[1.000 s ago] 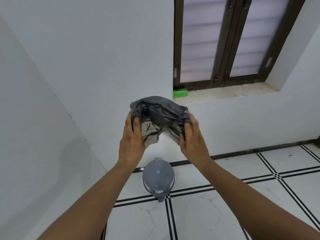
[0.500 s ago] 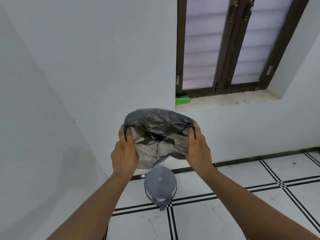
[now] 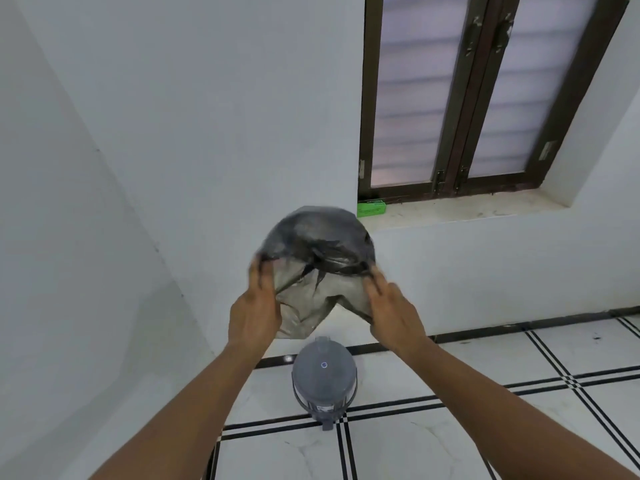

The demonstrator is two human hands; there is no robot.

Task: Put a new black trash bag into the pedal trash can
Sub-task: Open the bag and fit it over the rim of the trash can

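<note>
A thin black trash bag (image 3: 317, 261) hangs in the air in front of me, puffed out into a round shape at the top. My left hand (image 3: 254, 310) grips its left edge and my right hand (image 3: 393, 311) grips its right edge. Both hands are blurred. Below the bag, on the floor by the wall, stands the small grey pedal trash can (image 3: 324, 381) with its lid closed and its pedal (image 3: 327, 425) pointing toward me.
White walls meet in a corner to the left of the can. A window ledge (image 3: 460, 209) at the right holds a green box (image 3: 371, 207) below a dark-framed window. The floor is white tile with black lines (image 3: 450, 403).
The bag has filled with air and grown rounder and larger. My hands have spread wider apart along its edges and are moving.
</note>
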